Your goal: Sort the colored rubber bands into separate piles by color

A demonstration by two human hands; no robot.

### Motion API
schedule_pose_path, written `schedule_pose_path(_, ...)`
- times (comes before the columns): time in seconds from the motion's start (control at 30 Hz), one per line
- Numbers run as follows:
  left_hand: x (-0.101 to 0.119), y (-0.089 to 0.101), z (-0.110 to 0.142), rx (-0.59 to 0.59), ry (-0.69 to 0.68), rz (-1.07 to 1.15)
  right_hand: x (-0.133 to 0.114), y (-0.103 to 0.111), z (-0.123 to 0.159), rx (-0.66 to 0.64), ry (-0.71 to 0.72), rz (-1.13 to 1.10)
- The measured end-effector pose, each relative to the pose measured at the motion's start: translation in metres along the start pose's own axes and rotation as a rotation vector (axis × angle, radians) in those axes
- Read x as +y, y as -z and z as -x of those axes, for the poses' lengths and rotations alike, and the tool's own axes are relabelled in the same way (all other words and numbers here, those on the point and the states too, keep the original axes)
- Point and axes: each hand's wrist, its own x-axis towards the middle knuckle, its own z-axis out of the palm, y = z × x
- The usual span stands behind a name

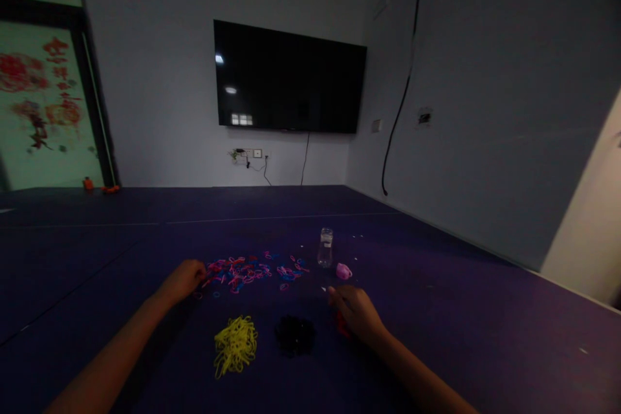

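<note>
My left hand [187, 278] is closed at the left edge of a mixed pile of pink, red and blue rubber bands [242, 272]; what its fingers hold, if anything, is too small to make out. My right hand [358, 310] hovers over or rests beside a small heap of red rubber bands [342, 325], partly hidden beneath it. Its fingers are curled together, their contents hidden. Nearer to me lie a yellow pile of rubber bands [236, 346] and a black pile [295, 335].
A clear bottle [325, 249] stands upright beyond my right hand, with a pink cap [343, 271] beside it. White scraps are scattered around them on the purple surface [436, 310]. A television [290, 77] hangs on the far wall.
</note>
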Motion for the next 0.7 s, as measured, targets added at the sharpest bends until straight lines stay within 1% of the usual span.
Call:
schedule_pose_path(0.13, -0.006, 0.006, 0.001, 0.085, 0.069, 0.03, 0.0, 0.0, 0.0, -0.016, -0.003, 0.006)
schedule_pose_path(0.23, -0.009, 0.004, 0.001, 0.095, 0.119, 0.035, 0.0, 0.0, 0.0, -0.022, -0.005, 0.018)
schedule_pose_path(0.3, -0.01, 0.001, 0.0, 0.048, 0.092, 0.022, 0.0, 0.0, 0.0, -0.022, 0.006, 0.036)
schedule_pose_path(0.37, -0.009, -0.004, -0.001, -0.021, 0.014, 0.011, 0.0, 0.0, 0.0, -0.022, 0.022, 0.049)
schedule_pose_path(0.43, -0.007, -0.008, -0.003, -0.062, -0.056, -0.02, -0.001, 0.0, 0.0, -0.026, 0.027, 0.063)
schedule_pose_path(0.47, -0.007, -0.01, -0.003, -0.067, -0.072, -0.052, -0.002, 0.001, 0.0, -0.028, 0.023, 0.072)
schedule_pose_path(0.57, -0.007, -0.015, -0.003, -0.05, -0.064, -0.156, -0.004, 0.002, 0.001, -0.044, 0.012, 0.102)
schedule_pose_path(0.7, -0.006, -0.019, -0.001, -0.026, -0.08, -0.208, -0.005, 0.003, 0.001, -0.045, 0.022, 0.119)
